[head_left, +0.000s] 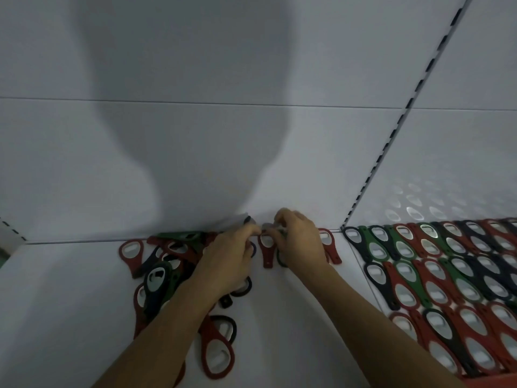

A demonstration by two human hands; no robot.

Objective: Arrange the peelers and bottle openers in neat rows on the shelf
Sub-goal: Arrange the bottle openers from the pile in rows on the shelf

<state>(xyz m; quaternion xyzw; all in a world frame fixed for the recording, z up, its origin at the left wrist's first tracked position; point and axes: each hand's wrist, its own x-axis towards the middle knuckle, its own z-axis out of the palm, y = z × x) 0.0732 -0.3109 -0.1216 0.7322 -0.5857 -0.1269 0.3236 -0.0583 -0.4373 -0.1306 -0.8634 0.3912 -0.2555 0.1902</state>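
Note:
A loose heap of red, green and dark bottle openers (165, 264) lies on the white shelf (70, 289), left of centre. My left hand (229, 259) reaches over the heap to the back wall and pinches a dark opener (247, 219) that sticks up. My right hand (296, 239) is beside it, fingers curled round the head of a red opener (267, 249) that lies flat, handle toward me. A green opener (281, 259) shows under the right palm. Another red opener (331, 247) lies just right of that hand.
On the right shelf section, several neat overlapping rows of red, green and dark openers (447, 275) fill the surface. A slotted upright (391, 135) divides the back wall. A red opener (218, 357) and a dark one lie near my left forearm.

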